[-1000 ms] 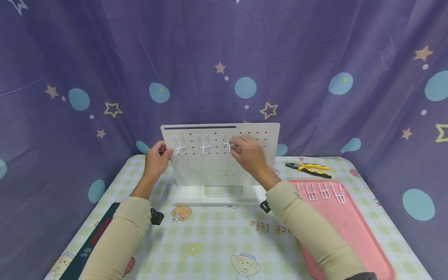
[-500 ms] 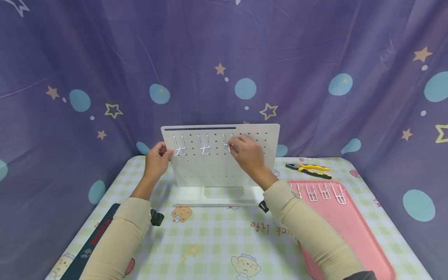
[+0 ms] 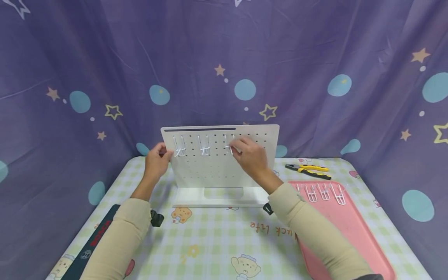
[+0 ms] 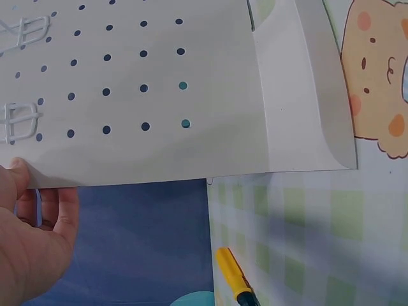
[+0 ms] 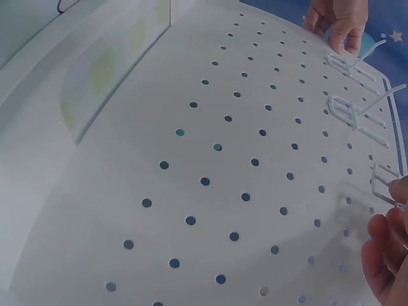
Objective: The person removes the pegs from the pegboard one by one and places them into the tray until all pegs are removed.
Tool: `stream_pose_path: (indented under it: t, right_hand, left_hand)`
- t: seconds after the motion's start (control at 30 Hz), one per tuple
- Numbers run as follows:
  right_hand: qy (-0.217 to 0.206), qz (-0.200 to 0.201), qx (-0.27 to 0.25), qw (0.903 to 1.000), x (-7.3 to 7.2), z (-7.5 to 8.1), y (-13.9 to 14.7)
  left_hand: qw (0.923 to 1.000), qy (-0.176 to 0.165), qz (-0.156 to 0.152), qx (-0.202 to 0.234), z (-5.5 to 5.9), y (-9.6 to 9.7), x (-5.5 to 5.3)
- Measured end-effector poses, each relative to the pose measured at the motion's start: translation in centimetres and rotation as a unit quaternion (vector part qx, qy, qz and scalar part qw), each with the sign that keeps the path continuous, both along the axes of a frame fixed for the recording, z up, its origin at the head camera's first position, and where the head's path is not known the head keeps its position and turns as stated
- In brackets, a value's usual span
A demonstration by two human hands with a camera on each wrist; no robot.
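Observation:
A white pegboard (image 3: 210,171) stands upright on its base on the table. My left hand (image 3: 156,160) grips its left edge, thumb on the front face and fingers behind, as the left wrist view shows. Two white wire hooks (image 3: 180,149) (image 3: 205,149) hang side by side on the upper left of the board. My right hand (image 3: 250,156) pinches a third wire hook (image 5: 382,182) against the board's upper middle, to the right of those two. The fingertips cover part of this hook, so I cannot tell whether its ends sit in the holes.
On the right lies a pink tray (image 3: 353,229) with several white wire hooks (image 3: 325,192) along its far end. Pliers with yellow and black handles (image 3: 309,170) rest behind it. A dark strip with red lettering (image 3: 94,241) lies at the left, partly under my left sleeve.
My right hand and its hook have shifted slightly to the right along the board. The left hand keeps its grip on the edge.

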State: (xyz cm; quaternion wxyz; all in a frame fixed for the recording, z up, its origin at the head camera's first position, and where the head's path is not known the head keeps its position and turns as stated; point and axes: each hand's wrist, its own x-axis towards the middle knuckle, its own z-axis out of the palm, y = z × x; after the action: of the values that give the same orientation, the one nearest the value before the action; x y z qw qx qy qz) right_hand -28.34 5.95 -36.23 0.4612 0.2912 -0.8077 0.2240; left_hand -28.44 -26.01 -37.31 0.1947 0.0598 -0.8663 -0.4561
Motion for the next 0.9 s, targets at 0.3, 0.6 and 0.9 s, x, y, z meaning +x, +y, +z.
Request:
stream_pose_path:
  t: [0.3, 0.6, 0.9]
  right_hand:
    - [-0.044, -0.01, 0.0, 0.999, 1.1, -0.7, 2.6]
    - [-0.105, -0.006, 0.0, 0.9945, 2.4, -1.8, 6.5]
    - [-0.169, -0.035, 0.017, 0.9848, 3.7, -3.3, 10.7]
  left_hand:
    - [1.0, -0.001, -0.003, 0.001, 0.0, 0.0, -0.1]
    - [0.9999, -0.012, 0.002, 0.005, 0.0, -0.1, -0.1]
    - [1.0, -0.008, 0.0, 0.004, 0.0, 0.0, -0.1]
